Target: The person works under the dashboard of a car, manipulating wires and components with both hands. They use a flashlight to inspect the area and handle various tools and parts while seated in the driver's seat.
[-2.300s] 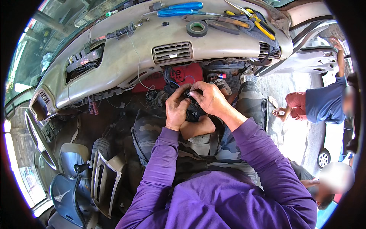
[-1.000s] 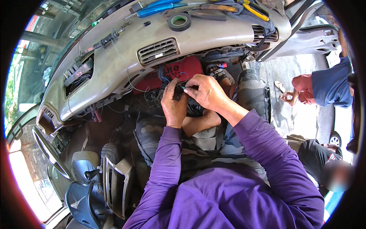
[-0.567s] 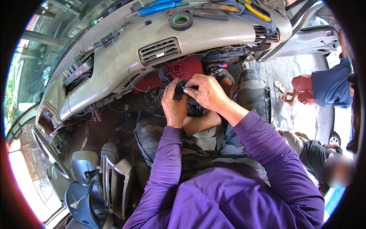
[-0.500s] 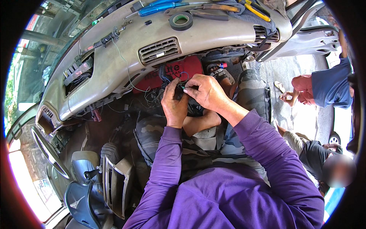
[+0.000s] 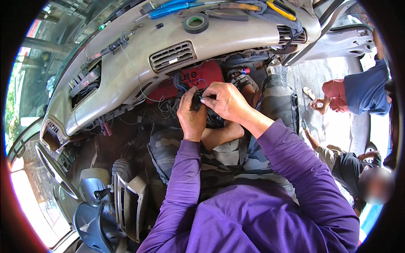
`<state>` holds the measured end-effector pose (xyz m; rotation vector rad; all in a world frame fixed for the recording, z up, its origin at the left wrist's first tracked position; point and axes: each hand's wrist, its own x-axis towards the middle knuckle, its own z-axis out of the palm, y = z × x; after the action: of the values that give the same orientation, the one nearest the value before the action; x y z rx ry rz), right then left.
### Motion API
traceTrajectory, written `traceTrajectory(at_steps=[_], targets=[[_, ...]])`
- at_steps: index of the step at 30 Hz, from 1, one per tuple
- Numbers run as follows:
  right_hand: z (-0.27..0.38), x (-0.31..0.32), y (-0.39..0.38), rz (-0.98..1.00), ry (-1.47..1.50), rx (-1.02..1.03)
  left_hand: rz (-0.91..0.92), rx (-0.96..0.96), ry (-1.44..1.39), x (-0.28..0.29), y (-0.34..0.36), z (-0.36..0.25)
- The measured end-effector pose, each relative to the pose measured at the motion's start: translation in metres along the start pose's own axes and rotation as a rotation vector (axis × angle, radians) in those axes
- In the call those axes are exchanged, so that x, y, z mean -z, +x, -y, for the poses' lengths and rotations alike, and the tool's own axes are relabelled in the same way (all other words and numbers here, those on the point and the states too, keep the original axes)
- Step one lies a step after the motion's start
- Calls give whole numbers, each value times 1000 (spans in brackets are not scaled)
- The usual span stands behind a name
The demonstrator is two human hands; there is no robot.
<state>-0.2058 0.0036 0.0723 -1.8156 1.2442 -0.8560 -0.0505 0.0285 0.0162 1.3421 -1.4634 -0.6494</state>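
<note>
Both my hands meet under the car dashboard [image 5: 126,80], over my crossed legs. My left hand [image 5: 191,113] has its fingers closed around thin wires, and a dark corrugated wire loom [image 5: 179,80] runs up from there. The fingers of my right hand [image 5: 222,100] pinch a small green-tipped wire [image 5: 201,98] beside the left fingertips. A thin blue wire [image 5: 203,81] loops up just above them. Behind the hands lies a red sheet or bag [image 5: 211,71] with printing. The exact wire ends are mostly hidden by my fingers.
Loose pale wires [image 5: 162,105] hang left of my hands. On the dashboard top lie black tape [image 5: 195,22], a blue screwdriver [image 5: 168,10] and yellow-handled pliers [image 5: 282,10]. A trim frame [image 5: 128,206] leans at the lower left. Two people are outside the right door [image 5: 333,42].
My view has shifted slightly, so the dashboard sits a little further left and up. My hands keep nearly the same pinch on the wires. The person at lower right has moved an arm.
</note>
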Motion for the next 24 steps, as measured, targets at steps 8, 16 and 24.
traceTrajectory(at_steps=[8,16,24], targets=[[-6,-2,1,-16,-19,61,28,13,-46,0,-2,4],[-7,-2,3,-27,-21,90,10,21,-23,0,0,2],[-7,-1,2,-17,-26,56,52,-23,42,2,1,-4]])
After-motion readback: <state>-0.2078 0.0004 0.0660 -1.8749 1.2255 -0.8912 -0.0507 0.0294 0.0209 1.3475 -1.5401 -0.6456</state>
